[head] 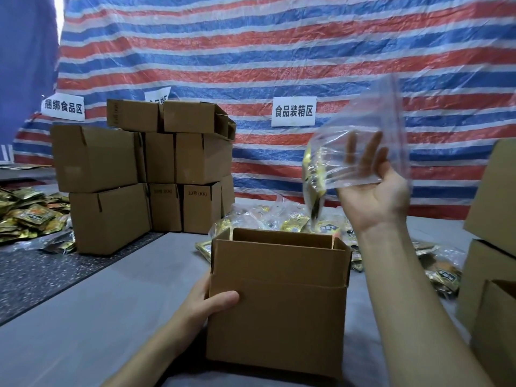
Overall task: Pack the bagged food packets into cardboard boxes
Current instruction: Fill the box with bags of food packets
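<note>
L hand (208, 304), lower centre, grips the left wall of an open brown cardboard box (279, 317): thumb pressed flat on the front face, other fingers hidden round the side. The box stands upright on a grey tabletop (83, 339), flaps up. Its inside isn't visible from this angle.

R hand (374, 196) is raised at centre right, above and right of the box, palm toward cam. Fingers are straight and spread, seen thru a clear plastic bag (360, 129) that lies across them, with no curl visible. The bag is motion-blurred. Gold foil food packets (314, 174) hang in its lower left corner, above the box's back right corner.

A pile of bagged gold packets (268, 219) lies on the table just behind the box and runs on to the right past the R forearm.

A stack of closed brown cartons (111, 157) is at mid left, several rows high. Loose gold packets (28, 216) sit at the far left edge, beside a dark speckled mat (42, 275). More brown cartons (491, 196) are stacked at the right edge.

The backdrop is a red-white-blue striped tarp (251, 51) with a white paper label (293, 111) in Chinese print.
</note>
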{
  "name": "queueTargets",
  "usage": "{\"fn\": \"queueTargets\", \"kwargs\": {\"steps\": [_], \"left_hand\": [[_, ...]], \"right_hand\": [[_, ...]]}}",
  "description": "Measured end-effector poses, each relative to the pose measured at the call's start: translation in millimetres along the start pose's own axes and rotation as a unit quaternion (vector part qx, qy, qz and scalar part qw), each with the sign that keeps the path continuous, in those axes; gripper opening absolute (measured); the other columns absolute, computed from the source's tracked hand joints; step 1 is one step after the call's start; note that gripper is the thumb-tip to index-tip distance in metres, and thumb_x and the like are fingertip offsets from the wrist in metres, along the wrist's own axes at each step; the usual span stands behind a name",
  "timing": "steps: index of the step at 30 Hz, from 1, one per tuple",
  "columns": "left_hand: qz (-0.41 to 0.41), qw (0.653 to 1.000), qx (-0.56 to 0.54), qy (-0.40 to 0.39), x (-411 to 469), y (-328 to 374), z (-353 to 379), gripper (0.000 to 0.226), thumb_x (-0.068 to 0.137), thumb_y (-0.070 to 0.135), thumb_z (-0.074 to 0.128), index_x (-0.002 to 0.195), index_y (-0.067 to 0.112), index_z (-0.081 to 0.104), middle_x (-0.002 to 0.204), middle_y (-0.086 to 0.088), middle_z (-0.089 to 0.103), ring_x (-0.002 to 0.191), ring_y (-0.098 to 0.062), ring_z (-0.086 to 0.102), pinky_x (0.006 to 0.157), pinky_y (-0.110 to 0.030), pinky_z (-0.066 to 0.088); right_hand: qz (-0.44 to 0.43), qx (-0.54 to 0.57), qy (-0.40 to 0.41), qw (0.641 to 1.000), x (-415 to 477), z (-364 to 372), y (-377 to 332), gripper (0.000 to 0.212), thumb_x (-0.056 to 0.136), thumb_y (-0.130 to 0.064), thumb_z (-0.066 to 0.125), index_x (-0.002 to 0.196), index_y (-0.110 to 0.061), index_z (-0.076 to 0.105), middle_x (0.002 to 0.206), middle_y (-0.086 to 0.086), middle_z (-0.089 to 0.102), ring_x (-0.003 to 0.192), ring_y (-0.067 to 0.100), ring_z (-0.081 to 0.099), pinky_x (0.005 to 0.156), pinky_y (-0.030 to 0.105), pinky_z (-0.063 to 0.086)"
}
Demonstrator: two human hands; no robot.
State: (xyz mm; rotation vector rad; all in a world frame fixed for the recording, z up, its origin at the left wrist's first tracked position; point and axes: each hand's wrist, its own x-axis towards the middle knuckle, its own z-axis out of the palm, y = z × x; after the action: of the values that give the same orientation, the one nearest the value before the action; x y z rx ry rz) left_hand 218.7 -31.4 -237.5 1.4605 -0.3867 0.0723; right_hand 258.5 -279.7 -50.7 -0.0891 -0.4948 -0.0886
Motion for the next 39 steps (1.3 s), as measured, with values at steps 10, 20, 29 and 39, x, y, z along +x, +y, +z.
{"fn": "queueTargets", "kwargs": {"steps": [10,20,29,39], "left_hand": [[-0.01,1.0,0.013,0.016,-1,6,3,0.102,0.049,0.062,0.093,0.132,0.016,0.054,0.119,-0.007,0.074,0.109,-0.027,0.072,0.08,-0.03,0.06],[0.003,1.0,0.018,0.02,0,1,5,0.091,0.056,0.042,0.092,0.134,0.014,0.053,0.119,-0.008,0.074,0.108,-0.027,0.072,0.079,-0.029,0.06],[0.081,0.986,0.123,0.076,4,-4,-2,0.088,0.053,0.041,0.091,0.131,0.051,0.052,0.129,0.003,0.067,0.118,-0.02,0.065,0.098,-0.043,0.052],[0.102,0.977,0.168,0.089,5,-5,-3,0.091,0.054,0.043,0.091,0.135,0.043,0.051,0.127,0.009,0.068,0.119,-0.012,0.064,0.093,-0.027,0.052]], "right_hand": [[0.207,-0.23,0.048,0.95,-5,-8,6,0.018,0.105,-0.018,0.043,0.101,-0.014,0.06,0.076,-0.005,0.058,0.06,0.016,0.07,0.056,0.044,0.06],[0.265,-0.458,-0.053,0.847,-12,-1,5,0.025,0.102,-0.022,0.047,0.091,-0.009,0.065,0.088,0.01,0.074,0.089,0.03,0.076,0.075,0.054,0.061],[0.263,-0.61,-0.129,0.736,-11,-13,10,0.035,0.104,-0.036,0.047,0.101,-0.008,0.067,0.107,0.009,0.076,0.099,0.03,0.074,0.079,0.042,0.062],[0.329,-0.694,-0.159,0.62,-10,-13,-6,0.039,0.102,-0.037,0.052,0.096,-0.006,0.074,0.104,0.016,0.076,0.09,0.037,0.075,0.072,0.037,0.064]]}}
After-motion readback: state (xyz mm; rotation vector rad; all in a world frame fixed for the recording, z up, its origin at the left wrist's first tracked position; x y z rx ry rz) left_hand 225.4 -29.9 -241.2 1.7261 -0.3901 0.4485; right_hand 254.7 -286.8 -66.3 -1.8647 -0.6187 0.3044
